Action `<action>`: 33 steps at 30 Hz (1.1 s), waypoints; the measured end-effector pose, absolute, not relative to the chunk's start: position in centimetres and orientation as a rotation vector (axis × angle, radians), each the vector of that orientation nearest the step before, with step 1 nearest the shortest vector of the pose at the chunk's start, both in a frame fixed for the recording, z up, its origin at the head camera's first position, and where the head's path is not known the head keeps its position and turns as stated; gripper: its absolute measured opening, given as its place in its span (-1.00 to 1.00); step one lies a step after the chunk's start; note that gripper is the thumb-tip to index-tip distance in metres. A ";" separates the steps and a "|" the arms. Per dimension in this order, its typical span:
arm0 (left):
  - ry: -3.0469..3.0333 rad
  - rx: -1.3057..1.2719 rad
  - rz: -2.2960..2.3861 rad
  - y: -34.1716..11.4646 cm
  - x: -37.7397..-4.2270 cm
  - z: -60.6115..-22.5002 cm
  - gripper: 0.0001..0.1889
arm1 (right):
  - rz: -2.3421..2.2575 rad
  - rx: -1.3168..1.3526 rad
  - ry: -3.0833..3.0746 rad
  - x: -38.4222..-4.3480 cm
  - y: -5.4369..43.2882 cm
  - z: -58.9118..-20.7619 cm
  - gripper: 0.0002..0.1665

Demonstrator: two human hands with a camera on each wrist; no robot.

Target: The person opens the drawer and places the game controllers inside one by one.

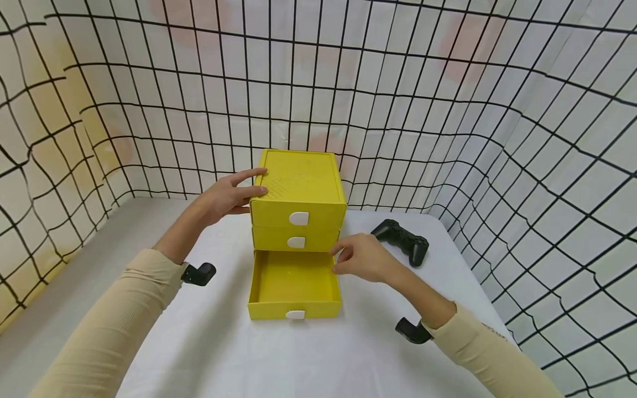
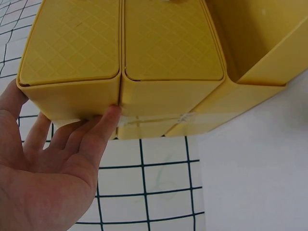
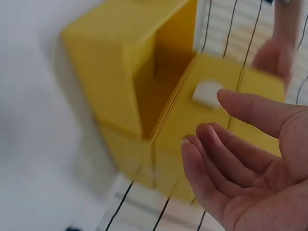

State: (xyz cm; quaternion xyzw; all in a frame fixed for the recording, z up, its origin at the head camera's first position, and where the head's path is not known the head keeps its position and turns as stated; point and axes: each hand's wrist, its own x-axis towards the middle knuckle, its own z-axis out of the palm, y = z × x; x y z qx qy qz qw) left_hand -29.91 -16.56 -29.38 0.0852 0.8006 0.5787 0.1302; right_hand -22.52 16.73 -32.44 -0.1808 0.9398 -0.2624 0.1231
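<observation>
A yellow three-drawer plastic cabinet [image 1: 303, 179] stands on the white table. Its bottom drawer [image 1: 269, 310] is pulled far out and shows a bare inside, while the upper two drawers are closed. Each drawer front carries a white tab handle [image 1: 299, 218]. My left hand [image 1: 219, 200] rests against the cabinet's left side, with fingertips on the top edge; in the left wrist view its fingers [image 2: 103, 127] lie along the side wall. Beside the open drawer's right wall hovers my right hand [image 1: 365, 257], its fingers loosely bent with nothing between them.
A black game controller [image 1: 402, 241] lies on the white table [image 1: 219, 354] to the right of the cabinet, behind my right hand. Black grid netting [image 1: 318, 72] encloses the table's back and sides. Black wrist-camera mounts [image 1: 199, 274] stick out from both wrists.
</observation>
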 end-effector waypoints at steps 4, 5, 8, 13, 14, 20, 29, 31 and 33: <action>2.312 0.245 1.687 -16.6 -29.8 -29.3 -0.28 | -0.785 -0.446 2.827 -23.8 19.4 -32.5 -0.61; 2.313 0.246 1.684 -16.6 -29.7 -29.3 -0.28 | -0.788 -0.427 2.850 -24.1 20.0 -32.6 -0.59; 2.318 0.241 1.678 -16.6 -29.7 -29.2 -0.28 | -0.814 -0.387 2.903 -24.8 21.9 -32.8 -0.50; 2.318 0.236 1.680 -16.5 -29.7 -29.1 -0.28 | -0.882 -0.298 2.961 -25.8 24.5 -33.3 -0.36; 2.318 0.236 1.681 -16.5 -29.7 -29.1 -0.28 | -0.888 -0.282 2.974 -26.0 25.0 -33.4 -0.33; 2.325 0.235 1.674 -16.6 -29.8 -29.3 -0.28 | -0.944 -0.190 3.032 -27.1 27.9 -34.1 -0.26; 2.326 0.241 1.680 -16.5 -29.8 -29.3 -0.28 | -1.125 0.035 3.105 -29.4 31.0 -37.0 -0.19; 2.329 0.246 1.676 -16.5 -29.8 -29.3 -0.29 | -1.164 0.087 3.107 -29.8 31.5 -37.7 -0.16; 2.330 0.248 1.674 -16.5 -29.8 -29.3 -0.29 | -1.197 0.138 3.098 -30.2 32.1 -38.4 -0.10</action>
